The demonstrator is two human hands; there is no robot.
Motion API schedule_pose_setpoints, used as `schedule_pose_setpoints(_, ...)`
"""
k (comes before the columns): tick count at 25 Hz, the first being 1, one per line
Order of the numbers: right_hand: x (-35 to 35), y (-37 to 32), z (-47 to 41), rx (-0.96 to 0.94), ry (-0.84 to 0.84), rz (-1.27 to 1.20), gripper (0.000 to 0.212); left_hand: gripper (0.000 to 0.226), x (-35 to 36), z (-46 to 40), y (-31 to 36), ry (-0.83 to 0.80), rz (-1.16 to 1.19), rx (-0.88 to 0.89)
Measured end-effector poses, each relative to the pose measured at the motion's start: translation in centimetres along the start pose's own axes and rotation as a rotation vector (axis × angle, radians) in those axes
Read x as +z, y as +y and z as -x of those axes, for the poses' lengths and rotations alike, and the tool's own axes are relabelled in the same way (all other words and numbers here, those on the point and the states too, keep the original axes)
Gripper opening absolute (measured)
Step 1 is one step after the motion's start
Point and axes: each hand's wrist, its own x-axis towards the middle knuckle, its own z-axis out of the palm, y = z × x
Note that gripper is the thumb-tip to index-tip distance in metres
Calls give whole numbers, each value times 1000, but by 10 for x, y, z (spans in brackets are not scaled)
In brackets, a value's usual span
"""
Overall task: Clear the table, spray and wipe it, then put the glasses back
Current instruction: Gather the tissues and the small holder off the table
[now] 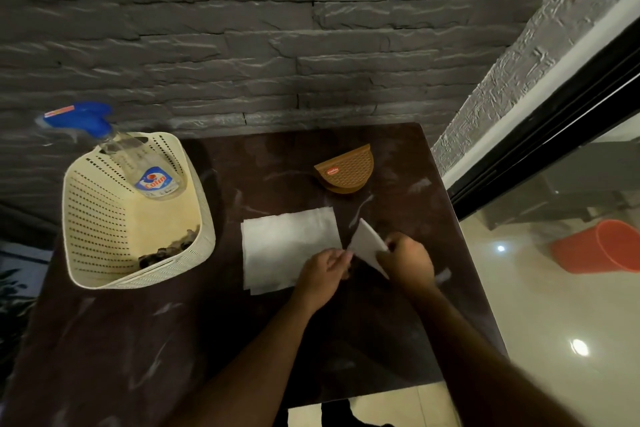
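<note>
On the dark marble table (173, 340) lies a flat white paper napkin (287, 246). Just to its right, my left hand (325, 274) and my right hand (408, 260) both pinch a second white napkin (369, 246), folded and lifted at an angle above the table. A cream perforated basket (104, 218) stands at the table's left, holding a clear spray bottle (152, 173) with a blue trigger head and some dark objects at its bottom that I cannot make out.
A brown half-round napkin holder (346, 170) stands near the table's far side. A dark stone wall rises behind the table. To the right are a glass door and an orange bucket (602, 246) on the glossy floor.
</note>
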Motion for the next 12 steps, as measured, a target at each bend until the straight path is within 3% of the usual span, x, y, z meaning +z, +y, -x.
schedule_pose_setpoints(3,19,-41,24,-254,-75,-21,11,38,5,-5,17,-31,457,-184)
schedule_pose_setpoints(5,29,-46,33,-354,-116,-136,16,40,-1,-10,15,44,553,-252)
schedule_pose_setpoints(8,20,-35,22,-129,-21,-528,23,36,-19,-12,3,50,533,-238)
schedule_pose_setpoints(9,16,-31,15,-23,-57,-646,31,35,-24,-11,0,11,570,-221)
schedule_pose_setpoints(12,18,-24,-2,125,-517,-995,52,34,-37,-13,-7,-78,752,-171)
